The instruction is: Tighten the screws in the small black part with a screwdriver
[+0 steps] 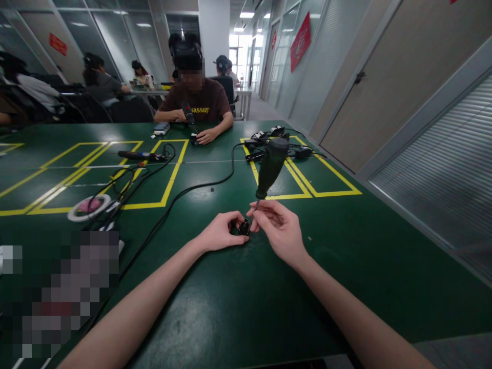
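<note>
**Tip of dark green plastic-handled screwdriver (272, 164) meets small black part (243, 226), half hidden**

Your left hand (221, 233) rests curled on the dark green tabletop (346, 266). Its thumb and fingers are closed around the small black part and cover most of it, so you cannot tell its shape.

Your right hand (280, 228) pinches the thin metal shaft just below the screwdriver's handle, fingers closed on it. The handle stands up above both hands and leans away from you to the right. The tip is lost between your two hands, right at the part, and whether it sits in a screw cannot be made out.

A black cable (200, 187) curves across the table to the left of the handle. Its far end disappears into a heap of black adapters and leads (277, 143), and its near end runs behind a pixelated patch (61, 292) at the lower left, which hides whatever lies there.

Near that patch, a round white-and-pink reel (89, 207) is partly crossed by other wires. Across the table, a person in a brown shirt (200, 102) has both hands on the surface, well apart from yours.
</note>
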`<action>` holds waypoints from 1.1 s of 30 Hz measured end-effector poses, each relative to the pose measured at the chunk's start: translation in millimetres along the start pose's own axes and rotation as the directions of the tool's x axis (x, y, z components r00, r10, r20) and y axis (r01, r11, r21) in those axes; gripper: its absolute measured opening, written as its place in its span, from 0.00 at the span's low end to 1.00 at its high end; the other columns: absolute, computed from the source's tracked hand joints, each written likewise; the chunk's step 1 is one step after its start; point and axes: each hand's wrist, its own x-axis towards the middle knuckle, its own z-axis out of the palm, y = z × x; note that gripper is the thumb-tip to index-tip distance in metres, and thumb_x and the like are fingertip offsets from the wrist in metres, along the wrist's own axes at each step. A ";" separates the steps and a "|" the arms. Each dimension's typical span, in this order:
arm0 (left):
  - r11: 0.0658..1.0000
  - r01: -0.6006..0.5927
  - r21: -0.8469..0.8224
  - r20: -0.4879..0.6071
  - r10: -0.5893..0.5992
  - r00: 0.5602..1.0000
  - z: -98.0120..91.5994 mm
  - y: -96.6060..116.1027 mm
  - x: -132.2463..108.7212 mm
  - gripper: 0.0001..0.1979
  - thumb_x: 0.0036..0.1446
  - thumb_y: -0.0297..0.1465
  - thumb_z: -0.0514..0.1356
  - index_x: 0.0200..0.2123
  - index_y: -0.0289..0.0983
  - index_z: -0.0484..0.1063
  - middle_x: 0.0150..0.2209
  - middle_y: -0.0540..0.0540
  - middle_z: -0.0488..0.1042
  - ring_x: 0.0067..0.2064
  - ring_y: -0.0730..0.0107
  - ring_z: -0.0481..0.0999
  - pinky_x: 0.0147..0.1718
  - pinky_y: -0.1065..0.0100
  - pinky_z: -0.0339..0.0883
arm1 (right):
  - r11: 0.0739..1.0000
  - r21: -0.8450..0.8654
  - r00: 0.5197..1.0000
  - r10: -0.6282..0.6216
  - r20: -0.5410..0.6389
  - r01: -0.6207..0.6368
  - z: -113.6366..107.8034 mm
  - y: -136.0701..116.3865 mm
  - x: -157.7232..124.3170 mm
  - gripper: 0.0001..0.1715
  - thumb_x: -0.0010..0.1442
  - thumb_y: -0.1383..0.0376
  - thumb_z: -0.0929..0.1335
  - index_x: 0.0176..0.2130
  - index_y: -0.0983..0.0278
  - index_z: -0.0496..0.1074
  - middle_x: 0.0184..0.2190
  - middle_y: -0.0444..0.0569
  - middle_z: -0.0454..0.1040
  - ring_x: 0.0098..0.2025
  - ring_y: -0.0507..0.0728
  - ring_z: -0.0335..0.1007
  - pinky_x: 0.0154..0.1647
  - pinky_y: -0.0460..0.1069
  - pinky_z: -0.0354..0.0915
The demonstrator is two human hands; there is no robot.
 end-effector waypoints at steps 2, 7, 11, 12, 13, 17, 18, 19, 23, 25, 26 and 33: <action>1.000 0.000 0.008 0.005 0.000 1.000 -0.6 1.3 -0.5 0.12 0.48 0.34 0.68 0.33 0.37 0.71 0.29 0.53 0.69 0.30 0.72 0.65 0.31 0.70 0.59 | 1.000 -0.009 1.000 0.017 -0.009 -0.017 -0.1 -0.7 -0.2 0.12 0.61 0.56 0.74 0.40 0.62 0.77 0.31 0.47 0.80 0.25 0.51 0.75 0.30 0.49 0.75; 0.996 -0.042 0.079 0.092 0.035 0.995 -6.7 10.0 6.6 0.10 0.49 0.32 0.68 0.31 0.36 0.71 0.30 0.52 0.71 0.31 0.70 0.68 0.32 0.70 0.62 | 1.000 -0.028 1.000 0.002 0.001 -0.002 -0.1 -4.0 0.3 0.11 0.62 0.57 0.74 0.38 0.62 0.78 0.32 0.49 0.81 0.25 0.52 0.74 0.29 0.50 0.75; 0.962 -0.125 0.242 0.255 0.061 0.965 -15.8 23.4 22.3 0.10 0.46 0.30 0.70 0.31 0.37 0.72 0.31 0.53 0.72 0.32 0.70 0.71 0.34 0.69 0.63 | 0.997 -0.065 0.999 -0.045 0.023 0.047 -0.2 -7.3 1.3 0.10 0.64 0.59 0.72 0.36 0.63 0.79 0.31 0.48 0.80 0.25 0.52 0.74 0.28 0.49 0.75; 0.945 -0.159 0.285 0.297 0.071 0.952 -18.1 27.1 26.6 0.11 0.46 0.30 0.71 0.31 0.37 0.72 0.33 0.53 0.73 0.32 0.70 0.71 0.34 0.70 0.63 | 0.995 -0.080 0.998 -0.050 0.026 0.052 -0.3 -7.8 1.6 0.10 0.64 0.59 0.72 0.35 0.63 0.79 0.31 0.48 0.79 0.25 0.52 0.73 0.27 0.49 0.75; 0.926 -0.183 0.330 0.324 0.071 0.943 -20.2 30.7 30.7 0.11 0.45 0.30 0.71 0.30 0.38 0.72 0.33 0.53 0.72 0.32 0.70 0.71 0.34 0.70 0.62 | 0.994 -0.091 0.998 -0.054 0.026 0.056 -0.4 -8.1 1.9 0.11 0.64 0.59 0.71 0.35 0.63 0.80 0.30 0.47 0.79 0.25 0.52 0.73 0.27 0.48 0.74; 0.873 -0.236 0.426 0.470 0.009 0.882 -26.3 42.1 43.2 0.13 0.45 0.30 0.72 0.32 0.38 0.71 0.34 0.53 0.73 0.34 0.70 0.73 0.35 0.71 0.63 | 0.993 -0.100 0.998 -0.062 0.015 0.063 -0.6 -8.4 2.7 0.12 0.65 0.59 0.70 0.37 0.64 0.81 0.29 0.48 0.80 0.24 0.51 0.72 0.27 0.47 0.74; 0.863 -0.233 0.448 0.486 -0.016 0.874 -27.2 43.9 45.2 0.13 0.46 0.30 0.72 0.32 0.38 0.72 0.35 0.53 0.73 0.34 0.70 0.73 0.35 0.71 0.63 | 0.993 -0.104 0.998 -0.058 0.012 0.059 -0.6 -8.6 2.8 0.11 0.65 0.59 0.70 0.37 0.63 0.81 0.30 0.48 0.80 0.24 0.51 0.72 0.27 0.47 0.74; 0.851 -0.236 0.469 0.499 -0.036 0.866 -28.0 45.3 46.7 0.13 0.47 0.30 0.73 0.33 0.38 0.72 0.35 0.52 0.74 0.34 0.70 0.73 0.35 0.71 0.63 | 0.993 -0.108 0.999 -0.053 0.009 0.054 -0.8 -8.8 2.8 0.11 0.65 0.59 0.70 0.38 0.63 0.81 0.30 0.48 0.81 0.24 0.51 0.72 0.27 0.48 0.75; 0.806 -0.291 0.515 0.536 -0.038 0.843 -29.7 48.8 49.6 0.14 0.48 0.32 0.73 0.35 0.38 0.73 0.36 0.52 0.75 0.33 0.69 0.74 0.32 0.71 0.63 | 0.993 -0.112 0.999 -0.045 -0.001 0.045 -1.7 -9.3 2.2 0.09 0.64 0.61 0.71 0.38 0.63 0.81 0.29 0.48 0.81 0.25 0.52 0.73 0.28 0.48 0.76; 0.791 -0.303 0.531 0.546 -0.047 0.837 -29.9 50.3 50.2 0.13 0.48 0.33 0.73 0.35 0.39 0.74 0.34 0.53 0.76 0.33 0.68 0.75 0.32 0.71 0.63 | 0.992 -0.116 0.999 -0.051 0.000 0.050 -2.1 -8.7 1.6 0.08 0.64 0.63 0.71 0.38 0.63 0.81 0.30 0.48 0.81 0.25 0.52 0.74 0.28 0.48 0.76; 0.785 -0.310 0.536 0.550 -0.046 0.834 -30.0 51.0 50.4 0.13 0.48 0.33 0.74 0.35 0.39 0.74 0.34 0.53 0.76 0.34 0.68 0.75 0.32 0.71 0.64 | 0.991 -0.118 0.998 -0.057 -0.005 0.056 -2.3 -8.3 1.2 0.08 0.64 0.64 0.70 0.38 0.63 0.81 0.30 0.48 0.81 0.25 0.51 0.74 0.28 0.47 0.76; 0.723 -0.371 0.583 0.592 -0.065 0.803 -32.9 51.4 51.8 0.15 0.53 0.40 0.72 0.41 0.42 0.76 0.39 0.50 0.80 0.41 0.60 0.80 0.34 0.69 0.65 | 0.988 -0.131 0.996 -0.087 -0.003 0.086 -2.9 -10.5 0.0 0.10 0.65 0.69 0.69 0.40 0.61 0.82 0.28 0.45 0.80 0.24 0.49 0.74 0.27 0.43 0.74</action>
